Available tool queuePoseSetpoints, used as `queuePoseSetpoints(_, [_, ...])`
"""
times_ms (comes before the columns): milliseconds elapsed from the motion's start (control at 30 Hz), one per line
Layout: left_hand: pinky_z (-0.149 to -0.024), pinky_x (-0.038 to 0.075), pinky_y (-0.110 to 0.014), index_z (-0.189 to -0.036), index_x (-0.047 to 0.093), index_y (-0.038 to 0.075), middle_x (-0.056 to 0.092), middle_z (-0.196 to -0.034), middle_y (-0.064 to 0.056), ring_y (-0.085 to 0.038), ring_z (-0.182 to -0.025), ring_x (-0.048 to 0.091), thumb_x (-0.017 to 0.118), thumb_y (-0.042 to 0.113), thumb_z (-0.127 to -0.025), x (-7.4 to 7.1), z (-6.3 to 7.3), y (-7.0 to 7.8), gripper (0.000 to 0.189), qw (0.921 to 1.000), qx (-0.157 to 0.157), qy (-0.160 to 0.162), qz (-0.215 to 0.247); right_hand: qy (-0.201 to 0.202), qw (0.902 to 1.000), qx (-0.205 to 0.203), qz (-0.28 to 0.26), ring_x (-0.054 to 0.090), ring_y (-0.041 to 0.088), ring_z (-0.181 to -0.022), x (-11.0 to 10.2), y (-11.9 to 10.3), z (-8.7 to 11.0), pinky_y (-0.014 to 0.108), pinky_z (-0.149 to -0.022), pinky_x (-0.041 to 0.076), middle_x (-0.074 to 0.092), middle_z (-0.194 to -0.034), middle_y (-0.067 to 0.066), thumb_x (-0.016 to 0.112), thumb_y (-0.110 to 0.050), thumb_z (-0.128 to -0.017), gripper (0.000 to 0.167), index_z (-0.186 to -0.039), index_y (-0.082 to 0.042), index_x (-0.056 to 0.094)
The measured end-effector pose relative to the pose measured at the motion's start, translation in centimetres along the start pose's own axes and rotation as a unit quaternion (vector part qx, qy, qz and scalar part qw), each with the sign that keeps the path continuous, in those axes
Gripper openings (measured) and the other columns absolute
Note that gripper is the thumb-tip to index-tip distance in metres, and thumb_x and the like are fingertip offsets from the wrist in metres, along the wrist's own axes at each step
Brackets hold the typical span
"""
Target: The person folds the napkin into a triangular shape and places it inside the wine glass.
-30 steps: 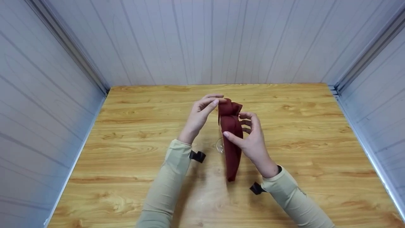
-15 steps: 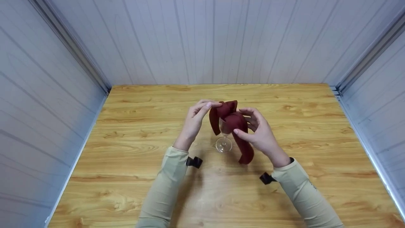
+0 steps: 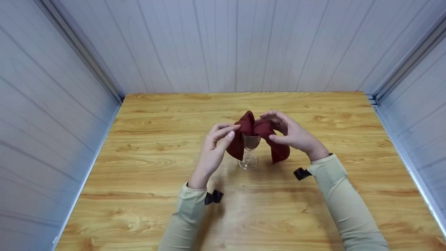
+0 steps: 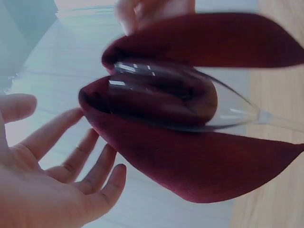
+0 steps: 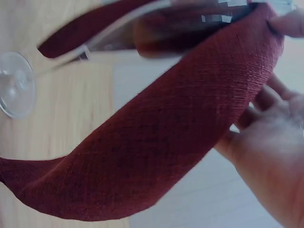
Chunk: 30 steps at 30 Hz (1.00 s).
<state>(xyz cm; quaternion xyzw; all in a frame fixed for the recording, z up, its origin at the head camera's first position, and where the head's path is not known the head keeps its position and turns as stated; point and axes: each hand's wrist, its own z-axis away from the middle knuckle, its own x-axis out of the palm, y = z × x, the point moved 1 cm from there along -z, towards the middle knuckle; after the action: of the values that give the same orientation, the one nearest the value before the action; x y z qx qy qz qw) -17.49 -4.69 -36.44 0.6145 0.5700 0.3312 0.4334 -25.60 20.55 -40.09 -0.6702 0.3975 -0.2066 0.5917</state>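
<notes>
A dark red cloth napkin [image 3: 237, 148] is tucked into a clear stemmed glass [image 3: 248, 162], which stands upright on its round foot. One flap of the napkin droops over each side of the rim, and a pointed fold rises at the back. My left hand [image 3: 212, 151] touches the left flap near its top with extended fingers; in the left wrist view its thumb is apart from the cloth. At the right flap, my right hand [image 3: 296, 136] holds the napkin between thumb and fingers close to the rim. The cloth [image 5: 156, 128] partly covers those fingers in the right wrist view.
The glass stands on a wood-grain table [image 3: 153, 139], toward its back half. Pale panel walls [image 3: 223, 45] enclose the back and both sides. A black camera mount [image 3: 214, 197] juts from the left wrist, another [image 3: 302, 173] from the right.
The napkin has turned from hanging long in front of the glass to draping on both sides, uncovering bowl and foot. My right hand has moved right and away; my left hand has come slightly nearer.
</notes>
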Motion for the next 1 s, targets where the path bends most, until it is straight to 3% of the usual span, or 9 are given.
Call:
queuePoseSetpoints(133, [-0.093,0.043,-0.037,-0.11,0.066,-0.009,0.058,-0.11,-0.023,-0.028,-0.103,0.056,0.057,0.0,-0.094,0.1,-0.2,0.4,0.021,0.9992,0.013,0.009,-0.037,-0.032,0.9993,-0.003,-0.018,0.047,0.031,-0.123,-0.8,-0.1,-0.3,0.038,-0.105,0.033,0.054,-0.129,0.017,0.063,0.001,-0.088,0.051,-0.135,0.0,0.043])
queuePoseSetpoints(267, [-0.092,0.044,-0.044,-0.107,0.067,-0.009,0.062,-0.107,-0.021,-0.029,-0.102,0.056,0.06,0.0,-0.092,-0.7,-1.9,0.0,0.019,0.9976,0.03,0.0,-0.062,-0.023,0.9993,-0.007,-0.03,0.047,0.032,-0.122,-1.0,-0.3,-0.1,0.039,-0.105,0.033,0.053,-0.129,0.019,0.062,0.004,-0.088,0.05,-0.134,0.002,0.044])
queuePoseSetpoints(400, [-0.097,0.04,-0.046,-0.115,0.064,-0.008,0.06,-0.116,-0.021,-0.031,-0.112,0.053,0.06,0.0,-0.092,-1.6,-3.7,-0.8,0.024,0.9945,0.037,-0.058,-0.079,0.002,0.9996,-0.002,-0.027,0.046,0.032,-0.123,-1.1,-0.3,0.4,0.038,-0.105,0.034,0.051,-0.131,0.019,0.062,0.005,-0.087,0.05,-0.134,0.002,0.045])
queuePoseSetpoints(533, [-0.106,0.033,-0.039,-0.126,0.056,-0.008,0.055,-0.129,-0.022,-0.028,-0.125,0.047,0.055,0.001,-0.095,-2.0,-4.8,-1.5,0.032,0.9863,0.016,-0.143,-0.081,0.018,0.9994,0.005,-0.028,0.047,0.032,-0.123,-1.0,-0.3,0.8,0.038,-0.104,0.037,0.052,-0.13,0.019,0.062,0.003,-0.089,0.046,-0.132,0.002,0.047])
queuePoseSetpoints(633, [-0.109,0.03,-0.039,-0.132,0.049,-0.01,0.051,-0.134,-0.023,-0.029,-0.13,0.042,0.052,0.003,-0.098,-2.0,-5.2,-1.8,0.036,0.9796,0.002,-0.188,-0.072,0.035,0.9988,0.012,-0.032,0.049,0.032,-0.122,-1.0,-0.2,0.9,0.037,-0.101,0.04,0.053,-0.129,0.018,0.061,-0.001,-0.091,0.042,-0.13,0.002,0.049])
queuePoseSetpoints(1000, [-0.109,0.029,-0.035,-0.137,0.042,-0.011,0.049,-0.134,-0.024,-0.032,-0.13,0.039,0.048,-0.001,-0.098,-1.9,-6.1,-2.2,0.041,0.9662,0.018,-0.253,-0.048,0.097,0.9949,0.018,-0.021,0.057,0.026,-0.106,-1.1,0.2,1.0,0.032,-0.088,0.048,0.059,-0.12,0.017,0.059,-0.008,-0.095,0.031,-0.124,0.002,0.058])
